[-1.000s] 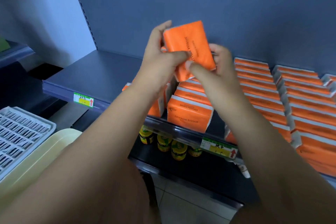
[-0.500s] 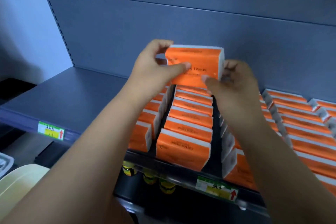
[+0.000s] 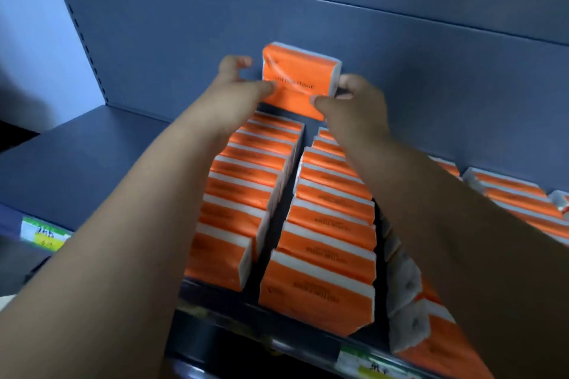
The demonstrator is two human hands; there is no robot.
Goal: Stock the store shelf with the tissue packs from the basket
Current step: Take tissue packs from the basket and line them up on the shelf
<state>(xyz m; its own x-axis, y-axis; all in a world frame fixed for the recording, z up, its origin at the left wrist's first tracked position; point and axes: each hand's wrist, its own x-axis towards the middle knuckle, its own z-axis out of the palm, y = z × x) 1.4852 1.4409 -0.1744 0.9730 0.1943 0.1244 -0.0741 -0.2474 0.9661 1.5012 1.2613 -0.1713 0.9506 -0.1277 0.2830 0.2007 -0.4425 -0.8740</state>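
The left hand [image 3: 237, 92] pinches the left edge of the orange tissue pack [image 3: 300, 80], its grip closed on it with thumb in front. The pack stands upright against the shelf's grey back panel [image 3: 400, 71], behind the rows of packs [image 3: 326, 224], likely to extend a row rearward. The right hand [image 3: 354, 104] clasps the pack's right edge. The grey shelf [image 3: 92, 148] left of the rows lies bare; the basket is out of view.

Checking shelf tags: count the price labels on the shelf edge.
2. One price label at the left of the shelf edge; a second label at the bottom, below the tissue packs. The forearms could hide more.
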